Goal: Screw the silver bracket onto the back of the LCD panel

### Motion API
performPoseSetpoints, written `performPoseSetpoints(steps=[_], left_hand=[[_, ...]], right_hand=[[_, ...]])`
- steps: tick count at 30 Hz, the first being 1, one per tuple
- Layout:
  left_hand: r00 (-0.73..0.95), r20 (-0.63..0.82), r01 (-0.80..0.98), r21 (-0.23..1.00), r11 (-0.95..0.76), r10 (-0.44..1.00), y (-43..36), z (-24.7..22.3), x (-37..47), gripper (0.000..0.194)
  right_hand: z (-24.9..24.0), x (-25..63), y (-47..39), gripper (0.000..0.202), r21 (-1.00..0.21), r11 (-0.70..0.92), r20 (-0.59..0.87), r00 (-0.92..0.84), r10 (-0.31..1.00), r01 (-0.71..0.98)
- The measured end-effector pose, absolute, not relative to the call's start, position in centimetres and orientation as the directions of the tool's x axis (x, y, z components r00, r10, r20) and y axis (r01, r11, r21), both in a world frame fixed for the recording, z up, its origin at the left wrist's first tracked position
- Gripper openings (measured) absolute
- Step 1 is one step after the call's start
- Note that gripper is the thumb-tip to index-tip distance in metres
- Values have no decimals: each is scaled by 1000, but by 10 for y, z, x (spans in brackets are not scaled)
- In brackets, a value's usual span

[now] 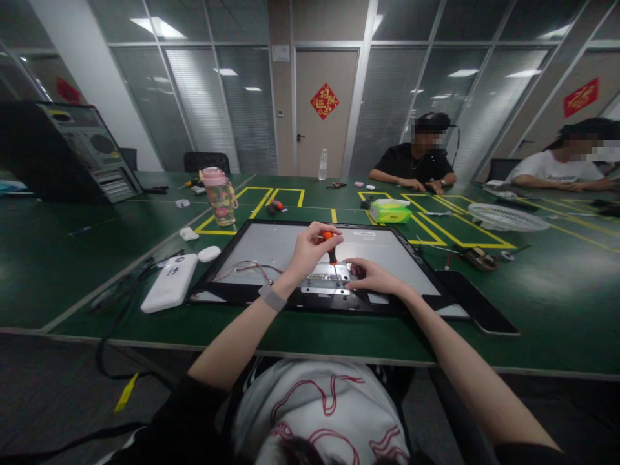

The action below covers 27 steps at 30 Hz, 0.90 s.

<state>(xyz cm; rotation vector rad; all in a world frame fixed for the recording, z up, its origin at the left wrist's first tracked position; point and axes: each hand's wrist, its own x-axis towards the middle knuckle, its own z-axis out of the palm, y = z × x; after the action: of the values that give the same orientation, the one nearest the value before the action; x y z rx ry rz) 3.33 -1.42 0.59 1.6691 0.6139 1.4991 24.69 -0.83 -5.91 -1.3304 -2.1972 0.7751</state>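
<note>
Here, the left hand (309,249) grips a screwdriver (332,257).

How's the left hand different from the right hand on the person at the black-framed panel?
The left hand pinches the top of an orange-and-black screwdriver; the right hand is beside the metal bracket, with no tool visible.
The left wrist wears a grey band; the right wrist shows none.
The left hand sits higher in the picture than the right.
Both hands are bare and over the black-framed panel.

Left fingers (325,247) on screwdriver (332,256) — metal plate (320,290) beneath
</note>
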Motion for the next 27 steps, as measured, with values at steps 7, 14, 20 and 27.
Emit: performPoseSetpoints(steps=[7,14,20,27], left_hand=[[282,553,-337,822,-458,784,-10,2,35,25],[161,604,-127,797,-591,780,-13,3,35,14],[274,556,-317,822,-472,785,-10,0,37,27],[185,593,-144,805,-575,784,-14,3,35,17]], right_hand=[[-61,247,-7,67,-697,369,86,-439,894,615],[-61,247,-7,67,-698,366,91,-431,898,616],[-64,249,-5,68,-699,377,107,-433,895,608],[-62,248,-7,70,-704,364,95,-426,900,610]])
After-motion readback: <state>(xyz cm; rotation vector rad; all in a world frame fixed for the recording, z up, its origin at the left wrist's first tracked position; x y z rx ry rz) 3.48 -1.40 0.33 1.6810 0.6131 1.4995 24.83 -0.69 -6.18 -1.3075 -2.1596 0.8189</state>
